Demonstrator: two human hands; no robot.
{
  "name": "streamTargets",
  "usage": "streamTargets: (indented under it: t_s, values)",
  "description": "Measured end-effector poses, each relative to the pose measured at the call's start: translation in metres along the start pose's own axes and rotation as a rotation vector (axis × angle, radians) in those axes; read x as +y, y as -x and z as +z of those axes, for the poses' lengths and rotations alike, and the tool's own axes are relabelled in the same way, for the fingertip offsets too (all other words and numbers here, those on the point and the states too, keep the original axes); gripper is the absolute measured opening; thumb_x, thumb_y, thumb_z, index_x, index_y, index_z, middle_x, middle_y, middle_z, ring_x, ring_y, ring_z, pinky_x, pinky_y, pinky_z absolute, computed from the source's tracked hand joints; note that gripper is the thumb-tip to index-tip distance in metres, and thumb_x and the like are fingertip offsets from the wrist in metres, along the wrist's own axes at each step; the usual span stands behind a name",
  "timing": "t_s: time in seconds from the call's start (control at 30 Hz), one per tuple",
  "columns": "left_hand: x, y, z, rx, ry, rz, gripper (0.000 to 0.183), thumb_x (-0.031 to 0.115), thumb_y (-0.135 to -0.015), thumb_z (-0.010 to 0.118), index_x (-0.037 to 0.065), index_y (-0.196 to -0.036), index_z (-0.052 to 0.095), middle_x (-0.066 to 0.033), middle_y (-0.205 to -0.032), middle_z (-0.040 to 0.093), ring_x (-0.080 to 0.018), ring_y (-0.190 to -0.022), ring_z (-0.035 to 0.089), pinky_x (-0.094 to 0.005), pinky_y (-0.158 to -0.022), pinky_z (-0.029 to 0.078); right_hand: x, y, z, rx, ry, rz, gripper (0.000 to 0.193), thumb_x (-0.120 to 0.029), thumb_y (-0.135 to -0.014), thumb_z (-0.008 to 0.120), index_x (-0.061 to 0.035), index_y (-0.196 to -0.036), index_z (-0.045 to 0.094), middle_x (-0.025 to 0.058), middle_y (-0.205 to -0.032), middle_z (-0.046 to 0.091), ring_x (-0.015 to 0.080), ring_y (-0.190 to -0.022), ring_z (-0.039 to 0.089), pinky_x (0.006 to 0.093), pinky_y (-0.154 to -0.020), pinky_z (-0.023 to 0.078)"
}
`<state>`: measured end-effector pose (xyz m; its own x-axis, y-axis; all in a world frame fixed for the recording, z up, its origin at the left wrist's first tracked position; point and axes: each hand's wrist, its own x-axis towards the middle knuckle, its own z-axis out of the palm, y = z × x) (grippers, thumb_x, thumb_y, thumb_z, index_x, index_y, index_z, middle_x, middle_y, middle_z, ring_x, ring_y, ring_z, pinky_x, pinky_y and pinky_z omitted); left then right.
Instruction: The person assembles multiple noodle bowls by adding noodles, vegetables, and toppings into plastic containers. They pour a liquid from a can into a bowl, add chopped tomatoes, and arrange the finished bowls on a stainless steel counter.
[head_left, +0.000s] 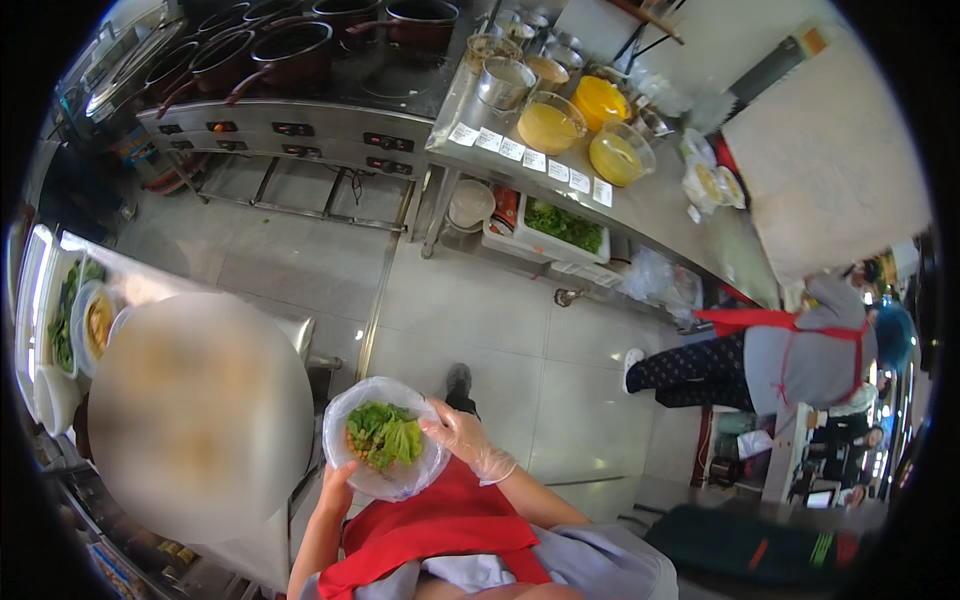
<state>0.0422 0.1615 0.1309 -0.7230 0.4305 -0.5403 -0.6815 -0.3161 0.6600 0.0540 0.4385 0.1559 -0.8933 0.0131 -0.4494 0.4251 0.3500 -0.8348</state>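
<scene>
In front of my red apron I have a white bowl [350,402] that looks lined with thin clear plastic. Leafy green lettuce [402,440] lies in it beside small yellowish-brown bits that could be peanuts or beans. My left hand [337,488] grips the bowl's lower left rim, its thumb on the edge and most fingers hidden underneath. On the right side, my right hand [460,438], in a clear plastic glove, closes over the rim with its fingertips near the lettuce.
A steel counter [300,350] with a large blurred round patch and a tub of greens [65,325] stands left. Across the tiled floor are a stove with dark pots [290,55] and a steel table [690,225] bearing yellow-filled containers [552,122]. Another person [800,350] stands at right.
</scene>
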Motion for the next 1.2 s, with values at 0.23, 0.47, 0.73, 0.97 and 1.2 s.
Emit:
streamTargets:
  t_s: [0.23,0.47,0.73,0.97,1.2]
  values:
    - [-0.023,-0.162,0.110,-0.053,0.042,-0.236,0.093,0.037,-0.076,0.067,0.011,-0.152,0.021,-0.0134,-0.144,0.039,-0.0304,-0.125,0.046,-0.0454,-0.103,0.040,0.079,-0.098,-0.152,-0.186,-0.724,-0.021,0.068,-0.034,-0.097,0.056,0.0021,-0.147,0.028,0.0123,-0.144,0.042,0.0195,-0.133,0.036,0.0316,-0.110,0.029]
    - [0.011,-0.242,0.164,-0.033,-0.292,-0.068,0.082,0.047,-0.087,0.064,0.003,-0.147,0.030,-0.0132,-0.148,0.036,-0.0246,-0.136,0.035,-0.0413,-0.110,0.032,0.097,-0.098,-0.227,-0.052,-0.741,0.146,0.066,-0.031,-0.092,0.059,0.0020,-0.144,0.036,0.0130,-0.140,0.047,0.0207,-0.129,0.042,0.0330,-0.109,0.031]
    - [0.094,-0.428,0.288,-0.039,-1.215,0.658,0.037,0.007,-0.083,0.064,0.002,-0.119,0.059,-0.0148,-0.117,0.060,-0.0310,-0.107,0.058,-0.0382,-0.088,0.050,0.093,-0.068,-0.275,0.389,-0.702,0.366,0.067,-0.034,-0.088,0.058,0.0016,-0.141,0.040,0.0121,-0.133,0.052,0.0222,-0.122,0.048,0.0326,-0.105,0.036]
    - [0.117,-0.504,0.367,-0.070,-1.546,0.989,0.049,0.011,-0.077,0.067,0.000,-0.123,0.054,-0.0157,-0.120,0.052,-0.0346,-0.111,0.051,-0.0436,-0.093,0.045,0.072,-0.050,-0.281,0.482,-0.829,0.420,0.066,-0.034,-0.087,0.063,0.0005,-0.140,0.042,0.0098,-0.131,0.053,0.0212,-0.118,0.051,0.0341,-0.100,0.040]
    - [0.108,-0.514,0.365,0.011,-1.759,0.966,0.064,0.019,-0.077,0.065,0.000,-0.135,0.045,-0.0155,-0.119,0.049,-0.0327,-0.113,0.048,-0.0460,-0.098,0.039,0.081,-0.024,-0.276,0.799,-0.956,0.587,0.058,-0.038,-0.094,0.056,-0.0035,-0.140,0.043,0.0097,-0.130,0.053,0.0239,-0.117,0.053,0.0384,-0.098,0.044]
